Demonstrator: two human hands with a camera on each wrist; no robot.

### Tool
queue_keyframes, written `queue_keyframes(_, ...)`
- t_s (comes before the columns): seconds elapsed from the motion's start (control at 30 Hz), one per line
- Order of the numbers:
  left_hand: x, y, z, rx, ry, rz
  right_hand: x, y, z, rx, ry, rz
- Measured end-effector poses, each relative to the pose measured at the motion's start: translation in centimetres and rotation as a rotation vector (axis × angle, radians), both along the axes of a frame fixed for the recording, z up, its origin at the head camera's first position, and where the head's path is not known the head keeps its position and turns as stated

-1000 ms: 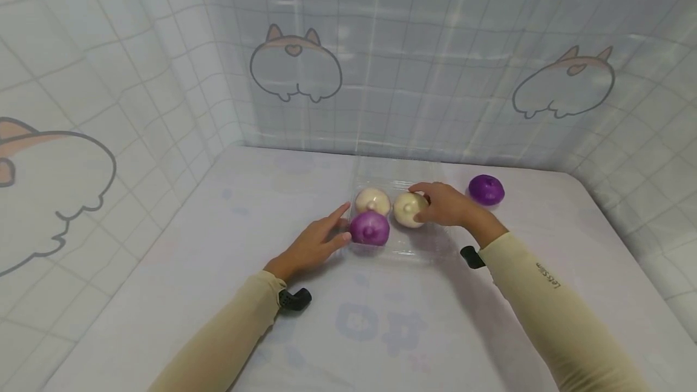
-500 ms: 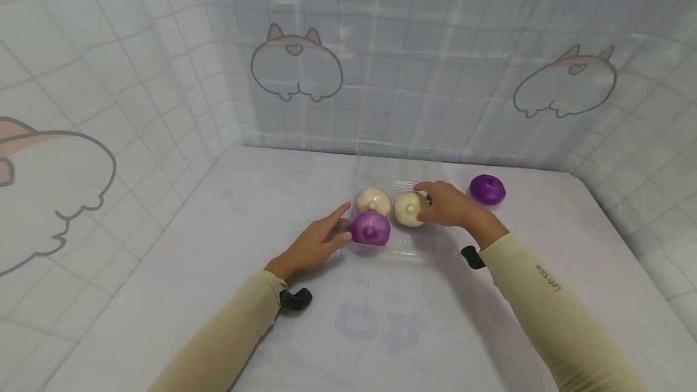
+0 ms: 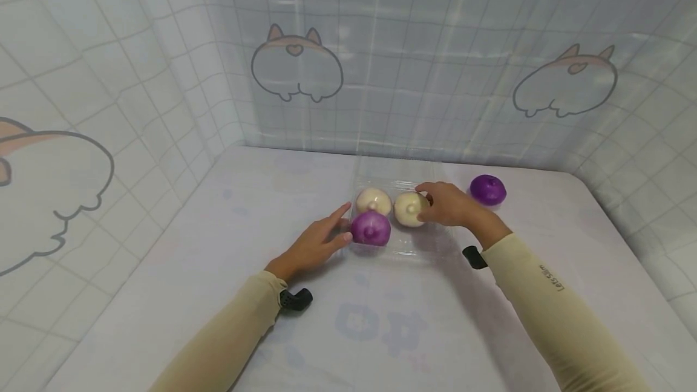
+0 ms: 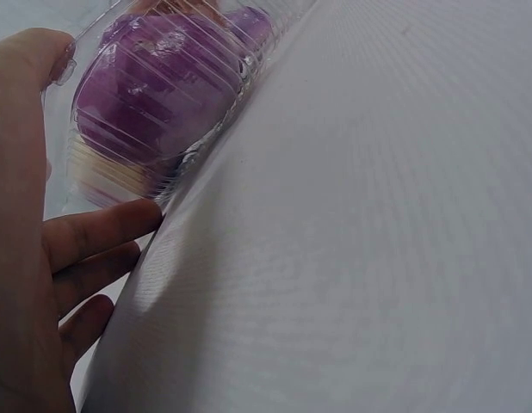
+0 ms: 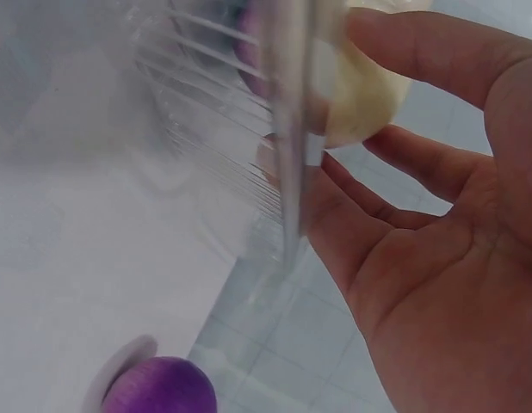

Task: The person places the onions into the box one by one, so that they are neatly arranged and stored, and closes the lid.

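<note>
A clear plastic clamshell box (image 3: 405, 251), its lid raised at the back, holds a cream onion (image 3: 373, 200) at its back left and a purple onion (image 3: 371, 230) in front of it. My right hand (image 3: 448, 204) holds a second cream onion (image 3: 409, 209) over the right half of the box, fingers and thumb around it. The right wrist view shows this onion (image 5: 365, 99) between thumb and fingers, behind the box wall. At the box's left side, my left hand (image 3: 314, 242) rests with extended fingers; its thumb touches the rim in the left wrist view.
Another purple onion (image 3: 487, 190) lies on the white table cover (image 3: 261, 198) to the right of the box, beyond my right wrist. A tiled-pattern curtain (image 3: 403, 65) with cartoon drawings rises behind the table and along both sides.
My right hand and the cream onion it holds have shifted very slightly to the right. The left hand, box and other onions stay essentially where they were.
</note>
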State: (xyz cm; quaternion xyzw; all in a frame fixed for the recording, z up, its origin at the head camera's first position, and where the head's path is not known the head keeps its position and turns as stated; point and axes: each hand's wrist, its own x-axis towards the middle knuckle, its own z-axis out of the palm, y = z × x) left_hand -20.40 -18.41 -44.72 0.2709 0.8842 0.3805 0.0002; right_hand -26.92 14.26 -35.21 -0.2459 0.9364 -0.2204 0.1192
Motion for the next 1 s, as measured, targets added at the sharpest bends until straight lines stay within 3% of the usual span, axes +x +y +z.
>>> queue_keyframes(0.2,0.0,0.0,0.0,-0.008,0.01,-0.001,-0.2,0.7,0.8,-0.008,-0.007,-0.006)
queue_keyframes(0.43,0.1,-0.1,0.0,-0.002,0.0,-0.001,-0.3,1.7,0.9,-0.103,-0.061,-0.036)
queue_keyframes(0.67,0.2,0.0,0.2,0.002,-0.008,-0.002,-0.5,2.5,0.7,-0.183,-0.057,-0.054)
queue_keyframes(1.0,0.3,0.1,0.3,0.004,-0.005,0.005,-0.8,4.5,0.5,-0.414,-0.08,-0.124)
